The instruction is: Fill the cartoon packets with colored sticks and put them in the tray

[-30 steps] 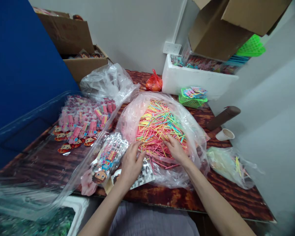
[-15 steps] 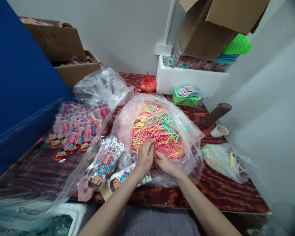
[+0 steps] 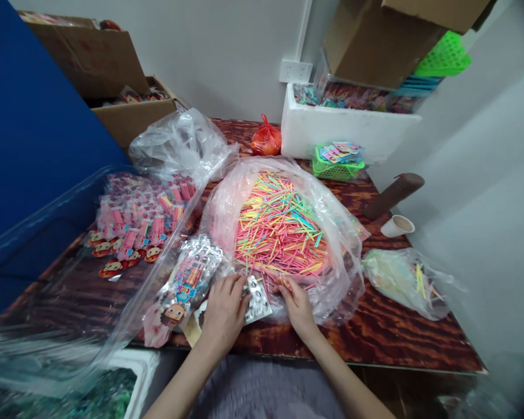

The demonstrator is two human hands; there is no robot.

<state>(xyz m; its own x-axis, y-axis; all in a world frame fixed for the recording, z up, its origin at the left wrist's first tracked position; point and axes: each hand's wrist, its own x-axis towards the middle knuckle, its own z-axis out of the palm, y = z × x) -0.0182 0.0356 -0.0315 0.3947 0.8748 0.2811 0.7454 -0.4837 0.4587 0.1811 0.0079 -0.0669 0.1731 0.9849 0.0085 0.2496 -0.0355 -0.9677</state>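
Observation:
My left hand (image 3: 223, 314) is down at the table's front, its fingers bent over a flat printed pouch (image 3: 257, 299) with thumb and fingertips against it. Part of that pouch is covered by the hand. My right hand (image 3: 298, 307) is closed in a pinch at the near rim of a large clear plastic bag (image 3: 349, 273); thin coloured sticks show at its fingertips, how many I cannot tell. Inside the open bag lies a heap of pink, yellow, green and blue candy sticks (image 3: 283, 227). Silver printed pouches (image 3: 187, 285) lie left of my left hand.
Filled small packets (image 3: 135, 215) cover the table's left side. Behind stand a carton (image 3: 131, 125), a red bag (image 3: 266, 139), a white foam box (image 3: 349, 128) and a green basket (image 3: 338, 169). At right are a brown bottle (image 3: 395, 195), a paper cup (image 3: 397, 226) and a clear bag (image 3: 406, 279).
My hands have parted from where they met over the sticks. The left has come down and left onto the printed pouch; the right has come slightly nearer. The view has shifted a little.

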